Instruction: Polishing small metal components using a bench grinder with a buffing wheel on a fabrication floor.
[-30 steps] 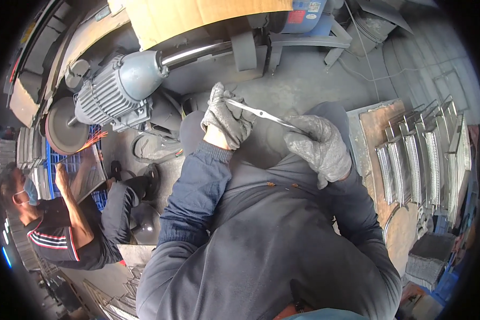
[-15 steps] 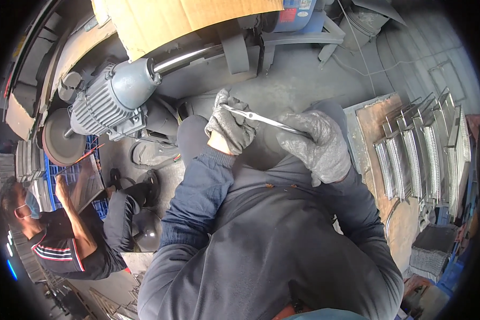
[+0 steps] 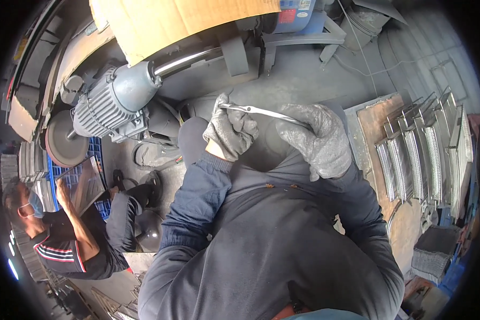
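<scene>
Holding a slim shiny metal piece [image 3: 266, 112] to the right of the grey motor [image 3: 114, 98], grasping its ends in the gloved left hand [image 3: 231, 128] and the gloved right hand [image 3: 320, 141], apparently inspecting or steadying it, and probably needing both grips firm for any turn.

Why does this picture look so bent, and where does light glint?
Head view: the fisheye lens leaves a dark round rim, and the metal frames at the right look bowed; head view again: highlights run along the metal piece in the gloved hands and the shiny shaft.
</scene>
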Motion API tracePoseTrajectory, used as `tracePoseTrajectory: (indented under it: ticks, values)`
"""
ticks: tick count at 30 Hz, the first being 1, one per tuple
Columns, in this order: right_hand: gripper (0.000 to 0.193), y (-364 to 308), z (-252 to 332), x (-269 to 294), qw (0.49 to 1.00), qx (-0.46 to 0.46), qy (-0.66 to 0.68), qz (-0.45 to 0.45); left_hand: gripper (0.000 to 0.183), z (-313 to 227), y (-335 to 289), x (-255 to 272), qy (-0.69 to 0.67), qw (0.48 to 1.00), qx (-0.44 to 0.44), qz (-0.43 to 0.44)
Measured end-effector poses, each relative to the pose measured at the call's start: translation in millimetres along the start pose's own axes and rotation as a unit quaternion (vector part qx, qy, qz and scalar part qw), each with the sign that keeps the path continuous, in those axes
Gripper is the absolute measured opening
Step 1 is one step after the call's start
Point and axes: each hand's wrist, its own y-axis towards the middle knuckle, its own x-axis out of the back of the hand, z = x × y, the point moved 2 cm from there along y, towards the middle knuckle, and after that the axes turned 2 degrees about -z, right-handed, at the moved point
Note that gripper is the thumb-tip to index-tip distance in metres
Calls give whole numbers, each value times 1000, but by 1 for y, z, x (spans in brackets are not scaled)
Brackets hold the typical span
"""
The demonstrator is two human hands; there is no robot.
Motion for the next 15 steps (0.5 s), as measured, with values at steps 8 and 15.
tracePoseTrajectory:
  ticks: [8, 15]
  values:
    - [33, -4, 2, 11, 996, -94, 5, 5, 44, 17, -5, 9, -31, 997, 74, 18]
    - [33, -14, 6, 19, 999, -14, -7, -28, 56, 30, -7, 0, -4, 997, 79, 9]
